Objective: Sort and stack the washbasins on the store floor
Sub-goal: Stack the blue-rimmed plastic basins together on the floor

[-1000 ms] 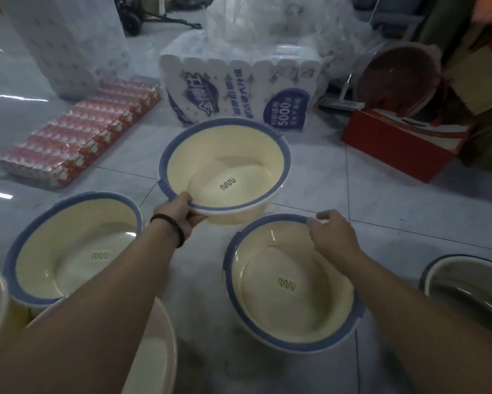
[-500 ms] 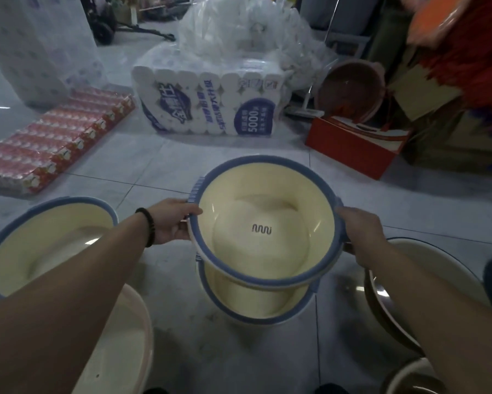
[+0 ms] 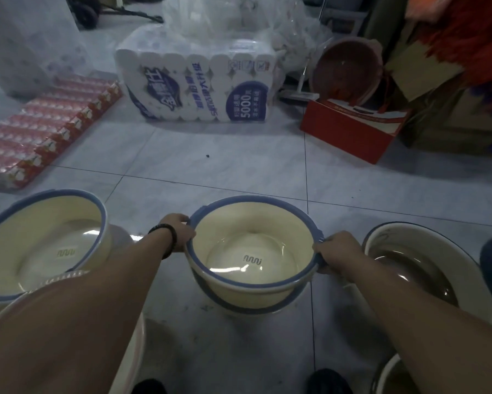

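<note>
The left hand [image 3: 179, 233] and right hand [image 3: 337, 251] each curl fingers round the blue rim of the cream washbasin [image 3: 253, 220] (sitting in a matching lower washbasin [image 3: 253, 306]), on the floor [image 3: 239, 169] before the toilet-paper pack [image 3: 199, 86].

One cream washbasin [image 3: 253, 220], blue rim, nested in matching basin [image 3: 253, 308] on tiled floor [image 3: 224, 172]. Gripped at opposite rim edges by left hand [image 3: 179, 233] and right hand [image 3: 335, 251]. Third basin [image 3: 40, 237] at left.

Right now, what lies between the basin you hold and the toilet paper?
Just floor tiles and one small dark speck separate the held basin from the toilet paper pack, per the head view.
</note>
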